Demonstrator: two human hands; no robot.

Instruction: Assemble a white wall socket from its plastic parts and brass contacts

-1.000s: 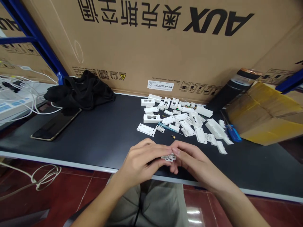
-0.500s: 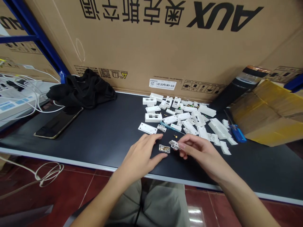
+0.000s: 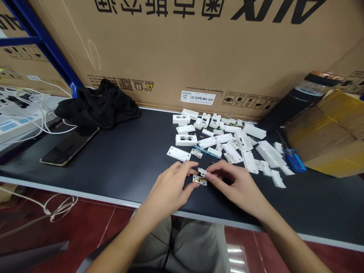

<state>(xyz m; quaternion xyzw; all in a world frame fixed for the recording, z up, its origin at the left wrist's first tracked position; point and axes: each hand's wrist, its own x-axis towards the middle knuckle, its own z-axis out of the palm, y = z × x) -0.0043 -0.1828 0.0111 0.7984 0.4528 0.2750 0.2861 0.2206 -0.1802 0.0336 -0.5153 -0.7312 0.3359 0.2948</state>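
Far out to the left of the left hand's fingers, white cables (image 3: pixel 27 115) trailed over the edge of the dark table (image 3: pixel 127 167). A phone (image 3: pixel 69 146) lay face up there, with a heap of black cloth (image 3: pixel 96 106) just behind it.

The left hand (image 3: pixel 170 187) rested low on the mat with its fingers half curled. Forefinger and thumb stood narrowly apart on either side of a small contact block (image 3: pixel 199 181), which showed brass. Whether they gripped the block or only steadied it could not be told.

The block sat on the mat between the two hands' fingertips. The right hand (image 3: pixel 237 187) pinched a small white piece (image 3: pixel 202 172) between thumb and forefinger, touching the block's far edge.

Just beyond the fingertips lay a flat white plate (image 3: pixel 178 153), and beyond and to the right of them a scatter of white plastic parts (image 3: pixel 230 142). Well to the right of the right hand's fingers lay a blue-handled screwdriver (image 3: pixel 294 161), beside a yellow-taped box (image 3: pixel 332 132).

In my judgement, this fitting called for the left fingers to pin the block flat. It also called for the right to keep its pinch light, square the piece to the block before pressing, and stay off the brass.
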